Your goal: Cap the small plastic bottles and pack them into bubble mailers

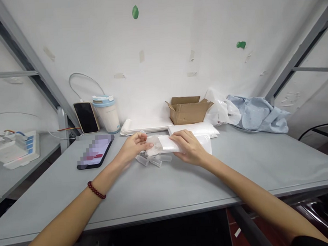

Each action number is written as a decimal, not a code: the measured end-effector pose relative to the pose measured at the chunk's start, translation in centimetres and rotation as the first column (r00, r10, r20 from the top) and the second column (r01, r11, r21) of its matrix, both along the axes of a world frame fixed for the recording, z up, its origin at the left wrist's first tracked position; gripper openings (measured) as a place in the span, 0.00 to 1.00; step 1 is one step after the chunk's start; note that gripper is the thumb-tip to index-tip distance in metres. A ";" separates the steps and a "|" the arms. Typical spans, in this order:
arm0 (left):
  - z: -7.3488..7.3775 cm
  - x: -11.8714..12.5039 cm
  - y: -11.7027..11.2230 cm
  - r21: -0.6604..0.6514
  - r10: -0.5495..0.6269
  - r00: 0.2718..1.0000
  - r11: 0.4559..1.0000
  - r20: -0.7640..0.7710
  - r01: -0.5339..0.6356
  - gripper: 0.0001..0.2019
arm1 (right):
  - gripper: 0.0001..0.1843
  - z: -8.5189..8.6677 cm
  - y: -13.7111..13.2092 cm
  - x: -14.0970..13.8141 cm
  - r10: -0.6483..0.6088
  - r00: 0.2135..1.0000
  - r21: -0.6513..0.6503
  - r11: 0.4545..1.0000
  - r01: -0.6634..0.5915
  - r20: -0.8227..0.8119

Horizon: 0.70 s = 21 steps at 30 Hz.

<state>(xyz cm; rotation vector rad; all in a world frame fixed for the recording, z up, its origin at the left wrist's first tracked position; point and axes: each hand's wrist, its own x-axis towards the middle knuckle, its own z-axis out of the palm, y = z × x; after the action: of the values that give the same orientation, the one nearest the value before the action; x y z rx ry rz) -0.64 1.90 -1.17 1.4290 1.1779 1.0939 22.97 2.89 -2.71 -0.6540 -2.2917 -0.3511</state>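
Note:
A white padded mailer bag (pixel 167 145) is held just above the desk between my two hands. My right hand (pixel 189 147) is closed around its middle, thumb below and fingers on top. My left hand (pixel 136 146) pinches the thin, see-through flap at the bag's left end. Whether anything small is also between those left fingers cannot be made out. Under the bag and close to my left fingertips lie several small frosted plastic tubes (pixel 155 161). Behind the bag, more flat white mailers (pixel 147 124) are stacked against the wall.
An open cardboard box (pixel 189 112) stands at the back, beside a white plastic bag (pixel 221 109) and a light blue cloth (pixel 258 112). On the left are a cup (pixel 108 116), an upright phone (pixel 86 118), a lying phone (pixel 96 153) and a power strip (pixel 25 148).

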 end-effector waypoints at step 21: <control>-0.6 1.7 -1.5 0.011 -0.062 0.929 0.997 -0.366 0.071 0.12 | 0.22 -0.5 -2.1 -1.7 0.109 0.982 0.026 0.993 -0.115 0.152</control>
<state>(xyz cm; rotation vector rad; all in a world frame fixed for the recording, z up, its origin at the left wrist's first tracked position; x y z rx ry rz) 1.05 0.36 -1.76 1.7300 1.3660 0.8167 21.26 0.81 -3.18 -0.4932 -2.4482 -0.3966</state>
